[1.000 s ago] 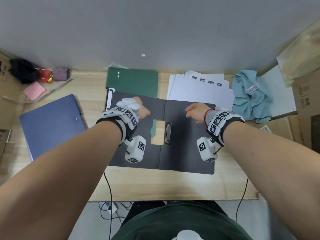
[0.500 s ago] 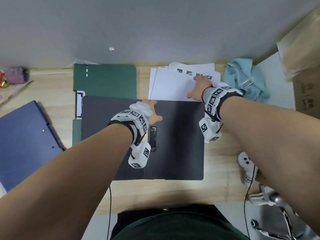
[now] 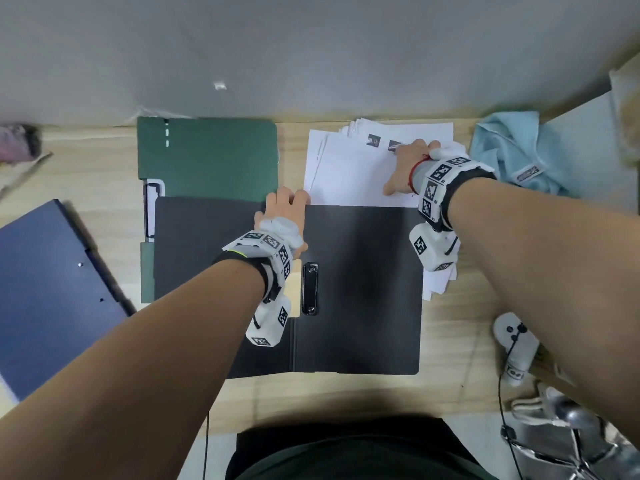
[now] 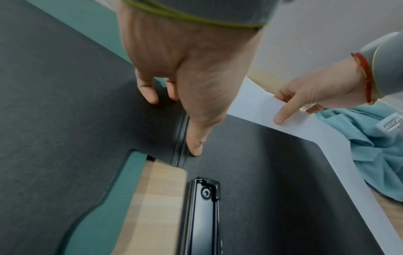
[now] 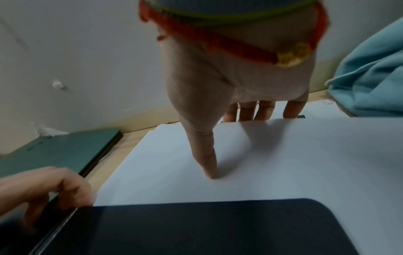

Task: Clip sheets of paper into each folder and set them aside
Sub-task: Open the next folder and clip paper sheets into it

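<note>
A black folder (image 3: 363,289) lies open on the desk, its metal clip (image 3: 310,289) beside the spine. My left hand (image 3: 289,202) rests on the top of the spine with straight fingers (image 4: 148,93) and the thumb (image 4: 195,141) pressing the cover. Behind the folder's right half lies a stack of white paper (image 3: 346,168). My right hand (image 3: 398,168) is on it. Its thumb (image 5: 209,165) lies on the top sheet (image 5: 283,163) and its fingers (image 5: 246,110) curl past the far edge, pinching the sheet, which lifts slightly (image 4: 316,134).
A green folder (image 3: 207,154) lies at the back left, partly under the black one. A blue folder (image 3: 45,271) sits at the left. A light blue cloth (image 3: 516,150) is bunched right of the paper. A white device (image 3: 516,344) lies near the desk's right front.
My right hand left the folder's right cover and reached back onto the paper stack, taking hold of the top sheet. My left hand shifted from the left cover to the top of the spine.
</note>
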Demonstrator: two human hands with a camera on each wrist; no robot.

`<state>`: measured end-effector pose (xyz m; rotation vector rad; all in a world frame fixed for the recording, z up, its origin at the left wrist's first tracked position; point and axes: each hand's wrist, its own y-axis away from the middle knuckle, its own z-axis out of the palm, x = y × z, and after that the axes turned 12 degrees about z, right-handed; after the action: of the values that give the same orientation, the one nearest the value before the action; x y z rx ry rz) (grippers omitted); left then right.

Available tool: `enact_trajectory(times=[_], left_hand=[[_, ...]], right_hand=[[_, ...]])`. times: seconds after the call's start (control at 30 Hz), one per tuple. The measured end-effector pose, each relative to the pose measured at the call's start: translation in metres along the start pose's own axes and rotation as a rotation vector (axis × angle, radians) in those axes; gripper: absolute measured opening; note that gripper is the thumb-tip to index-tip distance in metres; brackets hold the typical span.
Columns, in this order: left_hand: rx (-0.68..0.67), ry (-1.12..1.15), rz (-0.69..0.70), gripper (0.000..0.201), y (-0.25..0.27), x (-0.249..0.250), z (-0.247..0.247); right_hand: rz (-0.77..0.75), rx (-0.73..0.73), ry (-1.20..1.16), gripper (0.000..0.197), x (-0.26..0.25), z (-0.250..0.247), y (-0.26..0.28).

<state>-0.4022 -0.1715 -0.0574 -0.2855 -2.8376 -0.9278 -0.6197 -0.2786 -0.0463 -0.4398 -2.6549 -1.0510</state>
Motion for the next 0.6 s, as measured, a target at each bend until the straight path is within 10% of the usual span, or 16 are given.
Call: enact_trajectory(times=[0.47,0.6], left_hand=[[-0.03,0.045,0.02,0.075,0.009,-0.001,-0.006],[-0.147,0.084,-0.016,0.041,0.02,-0.001,-0.032]], right_hand=[[-0.206,0.092,0.144,0.035,0.006,-0.027,0.04],[-0.229,0.2,-0.144,0.032,0.018,-0.057,0.064]])
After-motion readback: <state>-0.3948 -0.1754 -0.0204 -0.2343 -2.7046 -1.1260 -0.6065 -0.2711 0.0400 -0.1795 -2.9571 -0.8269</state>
